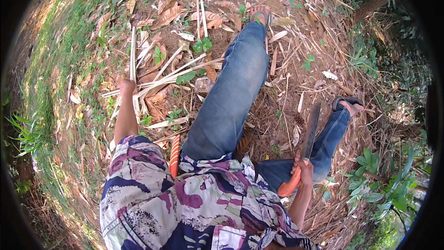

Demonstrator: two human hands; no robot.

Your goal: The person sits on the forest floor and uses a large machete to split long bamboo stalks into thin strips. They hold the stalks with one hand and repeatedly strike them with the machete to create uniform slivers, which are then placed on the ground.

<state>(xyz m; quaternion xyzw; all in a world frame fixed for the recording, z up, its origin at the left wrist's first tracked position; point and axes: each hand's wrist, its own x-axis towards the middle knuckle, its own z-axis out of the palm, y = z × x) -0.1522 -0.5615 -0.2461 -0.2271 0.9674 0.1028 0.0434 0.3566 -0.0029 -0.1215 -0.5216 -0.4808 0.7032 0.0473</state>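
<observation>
Two bare hands are busy low over the ground. The left hand (127,85) looks closed around some thin pale sticks (133,51), which poke up past it, though its fingers are hard to see. The right hand (300,170) grips a big knife (311,129) near where the blade meets the orange handle (289,188). The long, dark blade points up and away, in front of the bent right leg.

More pale strips (171,78) lie crossed in a messy pile, just right of the left hand. Two other long strips (202,11) lie side by side farther off. An orange striped thing (174,156) is right beside the left leg (233,88), which is stretched out straight in blue jeans. Both feet wear dark sandals (342,102). Dry brown leaves (169,15) cover the dirt, and a leafy green bush (386,183) grows on the right.
</observation>
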